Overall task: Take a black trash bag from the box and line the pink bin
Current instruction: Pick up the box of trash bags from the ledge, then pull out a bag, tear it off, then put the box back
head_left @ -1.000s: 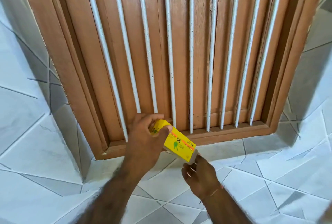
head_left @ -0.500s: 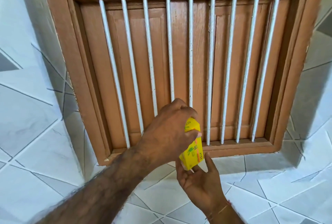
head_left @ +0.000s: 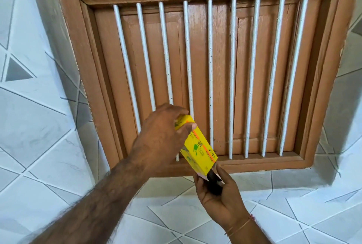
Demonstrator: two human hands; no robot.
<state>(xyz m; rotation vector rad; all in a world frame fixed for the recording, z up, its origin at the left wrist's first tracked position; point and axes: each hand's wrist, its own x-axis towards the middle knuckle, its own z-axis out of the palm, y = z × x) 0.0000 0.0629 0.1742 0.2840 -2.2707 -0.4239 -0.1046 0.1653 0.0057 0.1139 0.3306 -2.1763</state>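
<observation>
Barred wooden window (head_left: pixel 211 79) behind; my left hand (head_left: pixel 160 142) clamps yellow box (head_left: pixel 197 145) tilted; right hand (head_left: pixel 221 196) fingers pinch black trash bag (head_left: pixel 214 182) at its lower end.

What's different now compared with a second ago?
The yellow box has been tipped so its open end points down, and a black bag now slides out into the right hand, which has closed on it. The left hand still grips the box's top, in front of the barred wooden window.

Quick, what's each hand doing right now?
Left hand: closed around the upper end of the yellow box.
Right hand: closed on the black trash bag sticking out of the box's lower end.
</observation>
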